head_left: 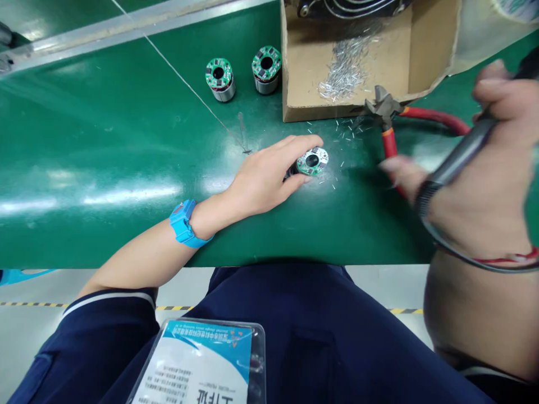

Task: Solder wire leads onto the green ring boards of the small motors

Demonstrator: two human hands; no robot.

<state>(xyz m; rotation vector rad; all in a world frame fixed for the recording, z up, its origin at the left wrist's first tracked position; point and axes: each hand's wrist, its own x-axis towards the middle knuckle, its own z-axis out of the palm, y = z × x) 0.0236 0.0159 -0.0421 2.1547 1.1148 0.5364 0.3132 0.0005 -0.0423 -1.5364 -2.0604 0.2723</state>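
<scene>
My left hand (263, 177) is wrapped round a small motor stator with a ring-shaped green circuit board (319, 165) on top, keeping it on the green mat. Blurred by motion, my right hand (492, 168) grips a dark grey handle with a cord, which looks like a soldering iron (463, 148); its tip is out of view. Diagonal cutters (389, 134) with red handles lie just left of the right hand. One fingertip overlaps a red handle, and I cannot tell whether it touches. Clipped wire ends (345, 132) are scattered between the cutters and the left hand.
Two more stators with boards, a left one (219, 81) and a right one (266, 70), stand behind the left hand. A cardboard box (303, 92) holds many cut wire ends below a dark fan guard (353, 7). A thin wire (181, 78) crosses the green table (84, 140).
</scene>
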